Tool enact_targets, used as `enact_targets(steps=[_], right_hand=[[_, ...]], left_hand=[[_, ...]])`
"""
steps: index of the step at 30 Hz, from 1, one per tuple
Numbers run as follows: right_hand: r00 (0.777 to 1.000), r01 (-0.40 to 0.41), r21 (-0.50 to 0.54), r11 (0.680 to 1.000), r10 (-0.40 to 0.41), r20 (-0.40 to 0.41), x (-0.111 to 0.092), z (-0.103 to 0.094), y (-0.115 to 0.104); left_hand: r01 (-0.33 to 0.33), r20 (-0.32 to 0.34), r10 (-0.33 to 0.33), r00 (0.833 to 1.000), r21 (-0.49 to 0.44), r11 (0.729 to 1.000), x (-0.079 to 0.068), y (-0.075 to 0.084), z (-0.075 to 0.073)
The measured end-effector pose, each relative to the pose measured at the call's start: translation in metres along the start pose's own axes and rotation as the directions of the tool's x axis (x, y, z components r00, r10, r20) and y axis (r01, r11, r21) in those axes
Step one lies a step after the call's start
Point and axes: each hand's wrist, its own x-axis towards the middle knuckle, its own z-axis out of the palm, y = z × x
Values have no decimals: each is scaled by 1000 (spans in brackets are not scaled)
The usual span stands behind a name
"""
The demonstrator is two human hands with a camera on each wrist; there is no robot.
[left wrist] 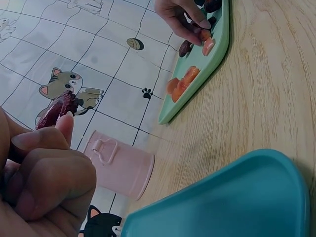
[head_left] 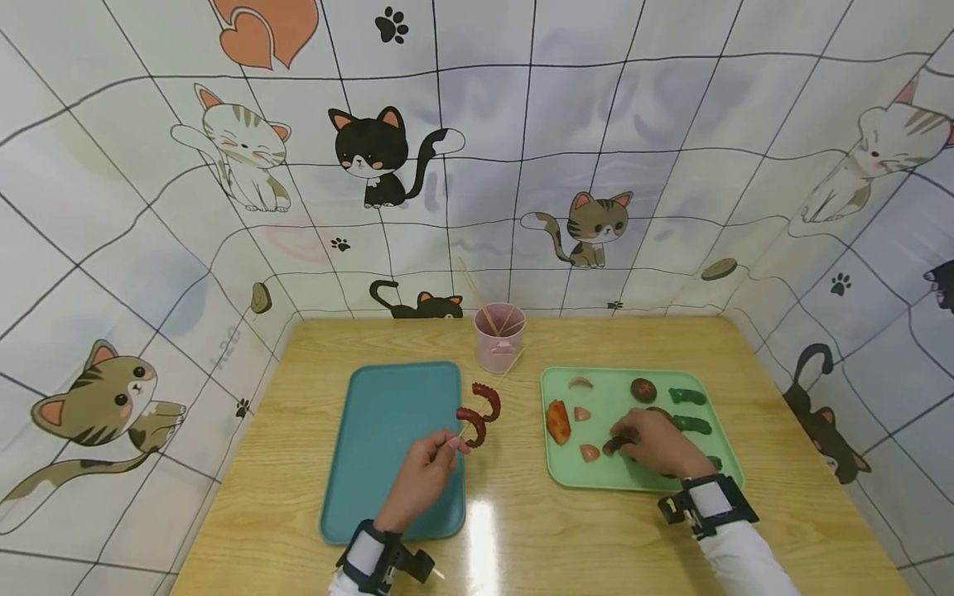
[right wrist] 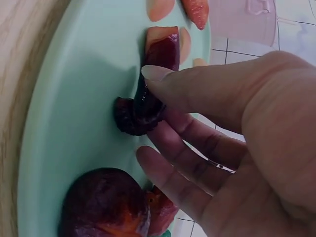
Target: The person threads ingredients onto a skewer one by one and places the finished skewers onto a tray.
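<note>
My left hand (head_left: pixel 425 473) pinches a thin wooden skewer (head_left: pixel 511 364) over the right side of the blue tray (head_left: pixel 395 406). Two curled dark-red pieces, like octopus tentacles (head_left: pixel 488 400), are threaded on it above the fingers. At the green tray (head_left: pixel 596 478), my right hand (head_left: pixel 659 443) grips another dark-red tentacle piece (right wrist: pixel 160 54) between thumb and fingers. Its pale cut end and curled tip show in the right wrist view. Around that hand lie a round brown piece (head_left: pixel 643 390), green pieces (head_left: pixel 687 396), pink pieces (head_left: pixel 590 453) and an orange-brown piece (head_left: pixel 557 422).
A pink bucket (head_left: pixel 498 352) holding several skewers (head_left: pixel 477 290) stands at the back between the trays. The wooden table (head_left: pixel 514 505) ends at a cat-patterned sheet (head_left: pixel 477 190) behind and at both sides.
</note>
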Motion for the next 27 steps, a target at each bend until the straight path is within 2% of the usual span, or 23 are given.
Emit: enact_targets(steps=[11,18,27], right_hand=[[999,9,12,1000,-8,-42,2,5,4],[998,-18,36,999,21,-67,2,6,4],[996,-62,90,994,67,-52,7,4,8]], left_hand=[[-7,-6,7,1000,-6,1000,0,-2,0],[-11,-15,11,1000,3,1000,1,-3,-1],[-15,-10,15,1000,-4,1000,1,-3,-1]])
